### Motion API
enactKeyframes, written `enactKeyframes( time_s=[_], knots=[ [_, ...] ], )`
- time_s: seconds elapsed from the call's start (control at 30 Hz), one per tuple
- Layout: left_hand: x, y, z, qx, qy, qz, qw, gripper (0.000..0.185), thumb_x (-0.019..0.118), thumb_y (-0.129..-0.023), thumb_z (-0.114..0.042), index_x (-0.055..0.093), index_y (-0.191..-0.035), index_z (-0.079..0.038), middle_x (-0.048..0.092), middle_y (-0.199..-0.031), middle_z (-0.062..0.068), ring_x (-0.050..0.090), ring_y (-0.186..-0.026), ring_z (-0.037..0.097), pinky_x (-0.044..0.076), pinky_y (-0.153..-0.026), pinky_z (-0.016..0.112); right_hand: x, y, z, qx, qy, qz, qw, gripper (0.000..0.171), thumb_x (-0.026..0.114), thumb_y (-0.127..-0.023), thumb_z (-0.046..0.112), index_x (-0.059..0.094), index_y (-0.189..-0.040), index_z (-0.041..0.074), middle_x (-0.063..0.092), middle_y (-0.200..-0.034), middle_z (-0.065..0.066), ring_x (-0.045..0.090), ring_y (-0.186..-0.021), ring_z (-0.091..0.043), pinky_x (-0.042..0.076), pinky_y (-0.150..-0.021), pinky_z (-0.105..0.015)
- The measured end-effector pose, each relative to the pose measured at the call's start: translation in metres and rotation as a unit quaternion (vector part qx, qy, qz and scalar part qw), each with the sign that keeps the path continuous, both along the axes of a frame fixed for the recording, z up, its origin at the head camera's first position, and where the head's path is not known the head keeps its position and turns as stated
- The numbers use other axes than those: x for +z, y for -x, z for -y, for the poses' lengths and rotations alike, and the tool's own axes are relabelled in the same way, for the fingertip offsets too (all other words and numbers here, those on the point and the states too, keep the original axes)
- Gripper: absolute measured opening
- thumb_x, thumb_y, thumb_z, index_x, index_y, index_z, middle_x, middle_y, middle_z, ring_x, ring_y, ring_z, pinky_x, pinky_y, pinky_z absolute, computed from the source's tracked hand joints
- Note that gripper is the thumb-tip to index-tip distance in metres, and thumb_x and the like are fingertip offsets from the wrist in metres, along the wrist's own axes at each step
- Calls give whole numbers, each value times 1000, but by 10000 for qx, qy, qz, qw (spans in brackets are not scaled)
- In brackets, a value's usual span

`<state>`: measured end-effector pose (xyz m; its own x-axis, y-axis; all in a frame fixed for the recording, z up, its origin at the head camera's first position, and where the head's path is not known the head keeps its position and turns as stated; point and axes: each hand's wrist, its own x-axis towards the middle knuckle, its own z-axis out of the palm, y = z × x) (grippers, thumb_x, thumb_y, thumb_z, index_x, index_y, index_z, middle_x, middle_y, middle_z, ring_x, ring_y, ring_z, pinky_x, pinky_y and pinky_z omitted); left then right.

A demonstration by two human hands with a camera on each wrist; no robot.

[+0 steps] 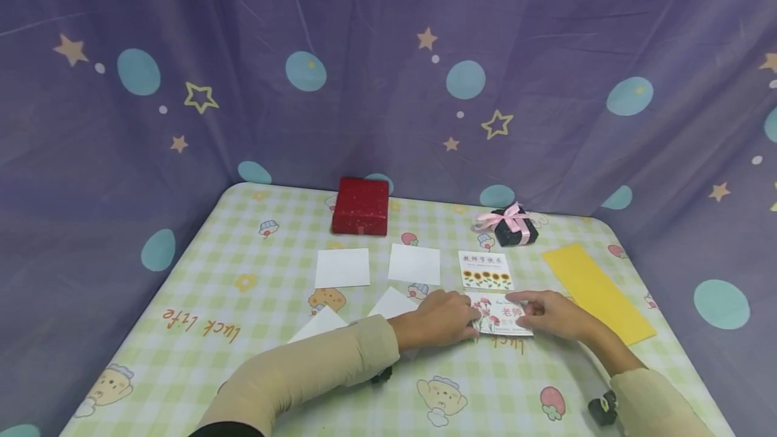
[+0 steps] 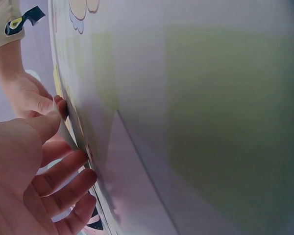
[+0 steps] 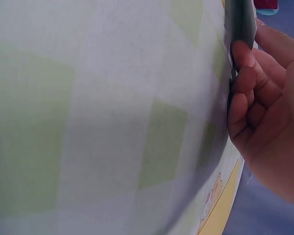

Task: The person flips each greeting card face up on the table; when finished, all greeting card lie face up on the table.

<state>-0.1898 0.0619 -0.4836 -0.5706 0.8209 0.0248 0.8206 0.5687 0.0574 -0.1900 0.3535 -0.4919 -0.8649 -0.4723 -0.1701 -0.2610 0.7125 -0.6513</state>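
A small greeting card with pink flowers and red characters (image 1: 502,316) lies near the table's front. My left hand (image 1: 475,326) pinches its left edge. In the left wrist view the thumb lies over the card's thin edge (image 2: 64,131) and the fingers (image 2: 68,169) curl beneath it. My right hand (image 1: 527,310) holds the right edge, fingers curled onto the card. The right wrist view shows those curled fingers (image 3: 242,83) against the tablecloth. A sunflower card (image 1: 484,270) lies just behind.
Two blank white cards (image 1: 342,267) (image 1: 414,264) lie in a row left of the sunflower card, and two more (image 1: 393,302) (image 1: 318,324) lie partly under my left forearm. A red box (image 1: 360,206), a black ribboned gift box (image 1: 512,226) and a yellow sheet (image 1: 597,292) sit behind and to the right.
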Motion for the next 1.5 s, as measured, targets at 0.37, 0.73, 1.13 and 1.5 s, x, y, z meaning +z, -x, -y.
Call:
enactKeyframes(
  time_s=[0.37,0.73,1.13,1.5],
  knots=[
    [1,-1,-4,74,215,-25,9997,30,65,-96,-52,76,-113,-30,66,-94,-8,56,-74,7,39,-58,23,0,0,-1,-48,-17,44,10000,49,75,-92,26,63,-137,8,61,-75,7,44,-56,0,40,-53,-21],
    [-2,-1,-7,162,386,-10,9991,30,61,-98,-51,75,-117,-32,64,-98,-7,55,-79,8,42,-63,24,2,1,1,-199,-179,-36,9996,48,77,-90,27,66,-134,9,58,-72,7,43,-56,-1,39,-53,-21],
    [-1,-1,-7,218,490,79,9985,32,61,-99,-48,71,-125,-33,63,-104,-6,56,-84,9,43,-65,25,1,3,-2,-156,-121,-84,9998,45,76,-92,28,67,-132,9,54,-68,8,43,-55,-1,39,-53,-21],
    [18,22,20,841,159,317,9958,38,65,-98,-39,65,-136,-30,68,-113,-3,66,-94,12,53,-70,27,16,18,11,-231,24,-518,9984,39,71,-94,15,65,-132,5,63,-74,4,46,-57,-2,41,-53,-23]
  ],
)
